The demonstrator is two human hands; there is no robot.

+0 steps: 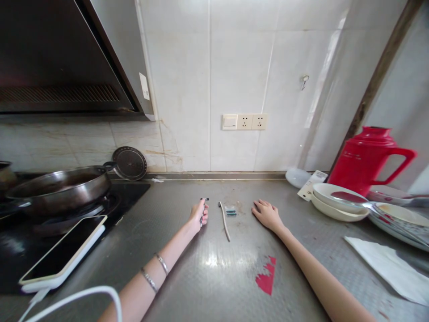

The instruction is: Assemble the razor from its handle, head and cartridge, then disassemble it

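My left hand (199, 213) is closed around a small dark T-shaped razor (204, 199), held upright above the counter; most of its handle is hidden by the fingers. Just right of it lies a slim whitish stick (225, 223) with a dark end, slightly curved. Beside the stick's upper part is a small clear packet (231, 211) with blue-green strips; its contents are too small to make out. My right hand (266, 213) rests palm down on the metal counter (208, 281), fingers spread a little and holding nothing.
A torn red scrap (267, 278) lies nearer me. At left are a pan (63, 192) on the stove and a phone (63, 250) with a white cable (97, 290). Stacked bowls (338, 201), a red thermos (363, 158) and a white tissue (389, 266) occupy the right side.
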